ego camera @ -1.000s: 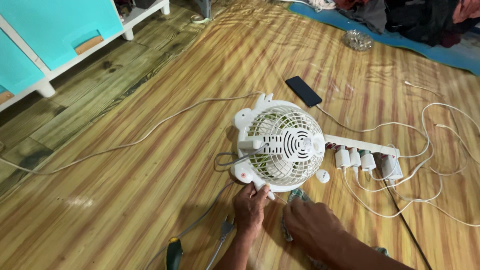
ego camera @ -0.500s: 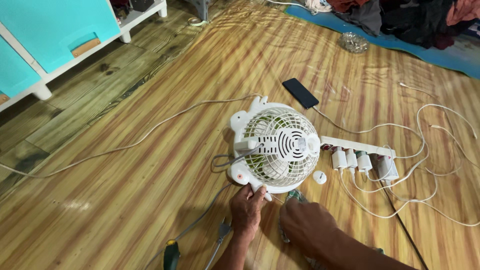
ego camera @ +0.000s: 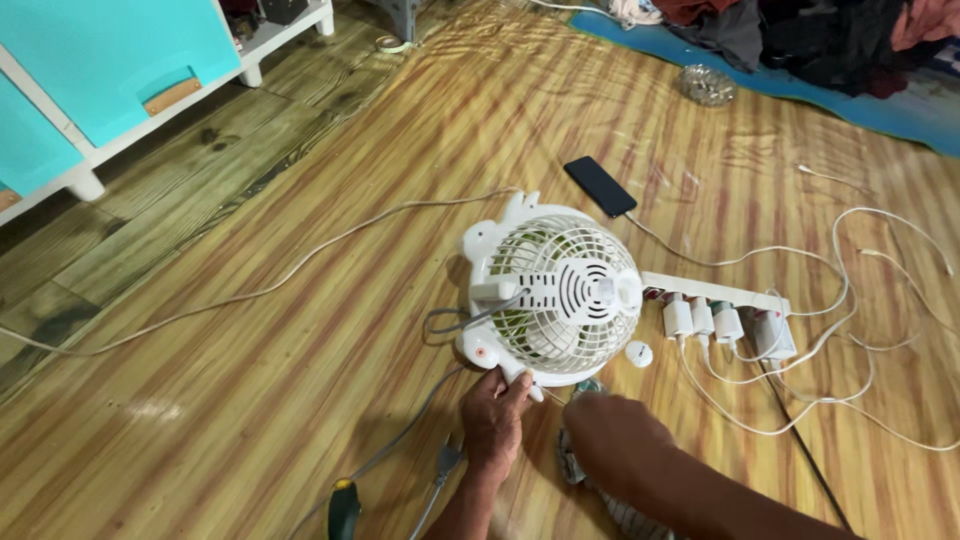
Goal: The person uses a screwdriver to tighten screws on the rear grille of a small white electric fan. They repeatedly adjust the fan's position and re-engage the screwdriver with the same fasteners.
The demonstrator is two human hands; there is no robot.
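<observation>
A small white table fan lies face down on the striped floor mat, its round grille and motor housing turned up. My left hand grips the fan's near rim at the bottom edge. My right hand hovers just right of it, blurred, over a crumpled cloth beneath the fan's lower edge; whether it holds anything I cannot tell. A small white round cap lies on the mat just right of the fan. The fan's grey cord trails toward me.
A white power strip with several chargers plugged in lies right of the fan, white cables looping around it. A black phone charges behind. A screwdriver with a dark handle lies near my left arm. Turquoise cabinet stands far left; clothes lie at the back right.
The view has shifted slightly. My right hand has moved a little up toward the fan's lower edge and is now blurred. My left hand keeps its grip on the fan's rim.
</observation>
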